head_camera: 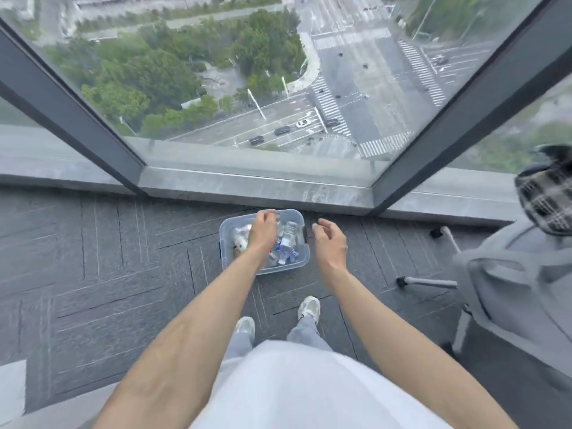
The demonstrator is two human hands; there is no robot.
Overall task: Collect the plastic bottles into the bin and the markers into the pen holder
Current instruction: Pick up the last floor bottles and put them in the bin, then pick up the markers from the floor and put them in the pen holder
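Observation:
A clear plastic bin [301, 258] stands on the grey carpet below the window sill. Inside it lie several plastic bottles [289, 239] with blue and red labels. My left hand [263, 230] hangs above the bin's left half, fingers loosely curled, with nothing visibly held. My right hand [329, 243] hovers just past the bin's right rim, fingers relaxed and empty. No markers or pen holder are in view.
A grey office chair [507, 274] with a checked garment on its back stands at the right, its wheeled legs reaching toward the bin. The marble window sill [257, 185] and glass wall run behind the bin. My feet [308, 308] stand just before it.

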